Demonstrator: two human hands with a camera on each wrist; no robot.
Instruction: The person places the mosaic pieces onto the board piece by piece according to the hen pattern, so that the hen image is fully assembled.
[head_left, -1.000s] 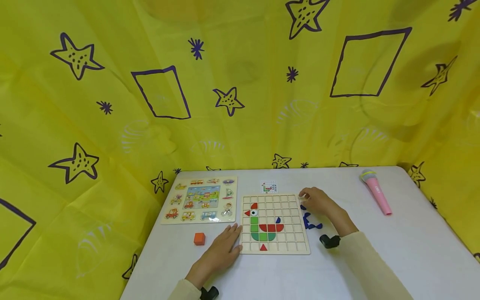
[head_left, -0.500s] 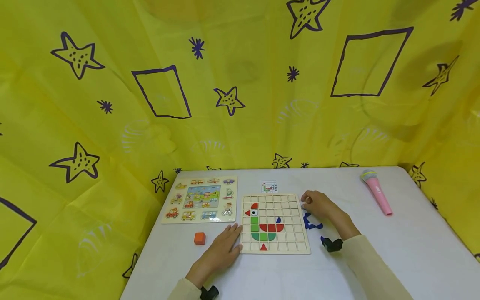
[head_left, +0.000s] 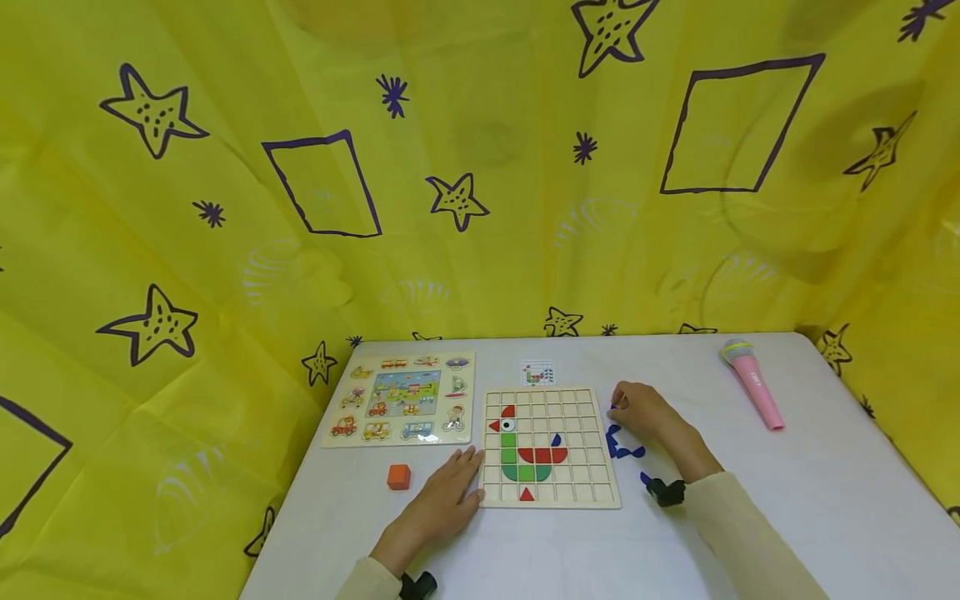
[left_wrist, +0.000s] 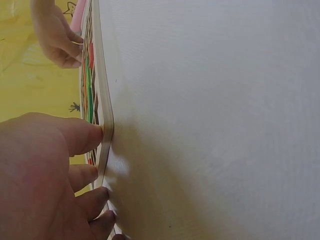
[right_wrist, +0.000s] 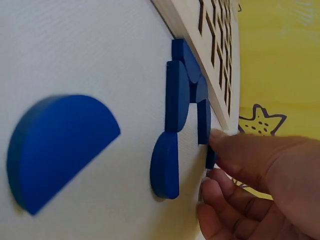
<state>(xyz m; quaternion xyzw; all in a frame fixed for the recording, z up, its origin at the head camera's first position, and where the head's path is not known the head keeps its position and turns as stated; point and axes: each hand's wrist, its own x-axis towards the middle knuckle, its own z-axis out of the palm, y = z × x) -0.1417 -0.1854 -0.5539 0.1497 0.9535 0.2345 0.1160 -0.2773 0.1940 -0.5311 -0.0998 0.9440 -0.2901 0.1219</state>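
On the surface, the grid board is laid flat, part-filled. Its L edge is touched by the L hand, fingers extended, prob. for steadiness. The R hand is narrowed past the R edge. The pattern card is set behind, prob. for ref. Loose blue pieces are placed by that R edge, presumably for reach; one blue tile is pinched btwn R thumb & fingers.

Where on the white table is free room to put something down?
Bare tabletop lies between the right hand and pink microphone, and along the near edge of the grid board. Crowded: the board's right edge, where blue pieces cluster.
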